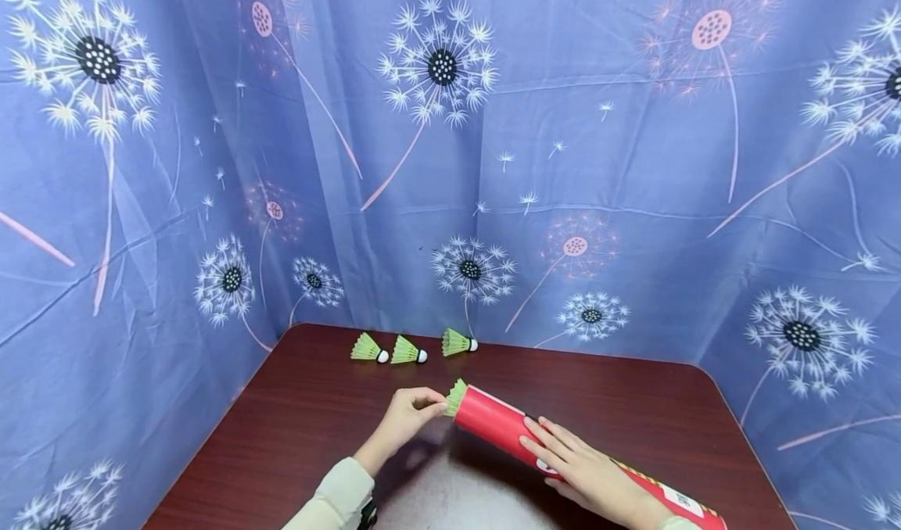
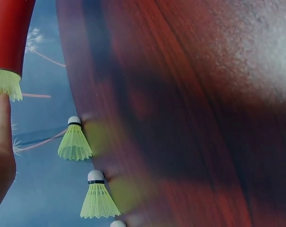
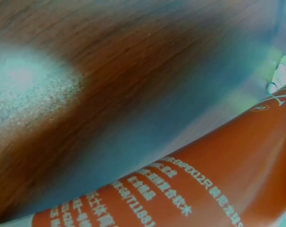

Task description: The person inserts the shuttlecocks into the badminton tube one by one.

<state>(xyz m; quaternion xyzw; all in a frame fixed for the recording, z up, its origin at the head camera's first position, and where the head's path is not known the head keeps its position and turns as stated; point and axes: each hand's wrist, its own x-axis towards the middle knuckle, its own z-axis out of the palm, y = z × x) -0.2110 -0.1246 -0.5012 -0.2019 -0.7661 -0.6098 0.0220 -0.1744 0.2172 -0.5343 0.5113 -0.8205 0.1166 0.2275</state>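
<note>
A red shuttlecock tube (image 1: 496, 424) slants over the dark wooden table, its mouth pointing up and left in the head view. From that mouth sticks the yellow-green skirt of a shuttlecock (image 1: 456, 396); its head is hidden inside. My left hand (image 1: 408, 418) pinches the skirt's edge between thumb and fingers. My right hand (image 1: 587, 471) holds the tube around its middle, fingers laid across the top. White print on the tube (image 3: 218, 161) fills the lower part of the right wrist view.
Along the table's (image 1: 317, 405) back edge lie three loose shuttlecocks: one at left (image 1: 366, 348), one beside it (image 1: 404, 350) and one farther right (image 1: 456, 342). A blue dandelion-print curtain (image 1: 394, 264) hangs close behind and at both sides.
</note>
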